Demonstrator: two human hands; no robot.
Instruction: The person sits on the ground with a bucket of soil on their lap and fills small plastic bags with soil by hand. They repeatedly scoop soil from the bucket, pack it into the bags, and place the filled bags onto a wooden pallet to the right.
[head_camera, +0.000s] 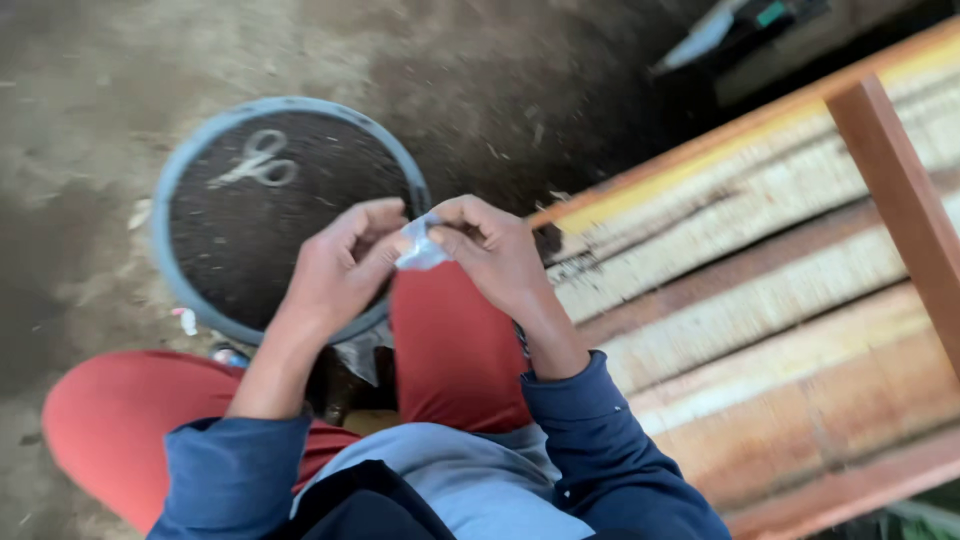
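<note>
Your left hand (340, 265) and right hand (495, 250) both pinched a small white packet (420, 248); scissors (258, 162) lay on the soil-filled basin (165, 200) at ten o'clock.

The small bag (420, 247) pinched between the fingers looks like thin, crinkled, translucent plastic. The basin (165, 210) has a smooth matt grey plastic rim and holds dark crumbly soil, with shiny metal scissors (258, 162) on top. The bench (800, 280) is rough, weathered wood.

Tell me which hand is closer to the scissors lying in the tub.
Left. The left hand hovers over the tub just below-right of the scissors; the right hand sits beyond the rim.
</note>
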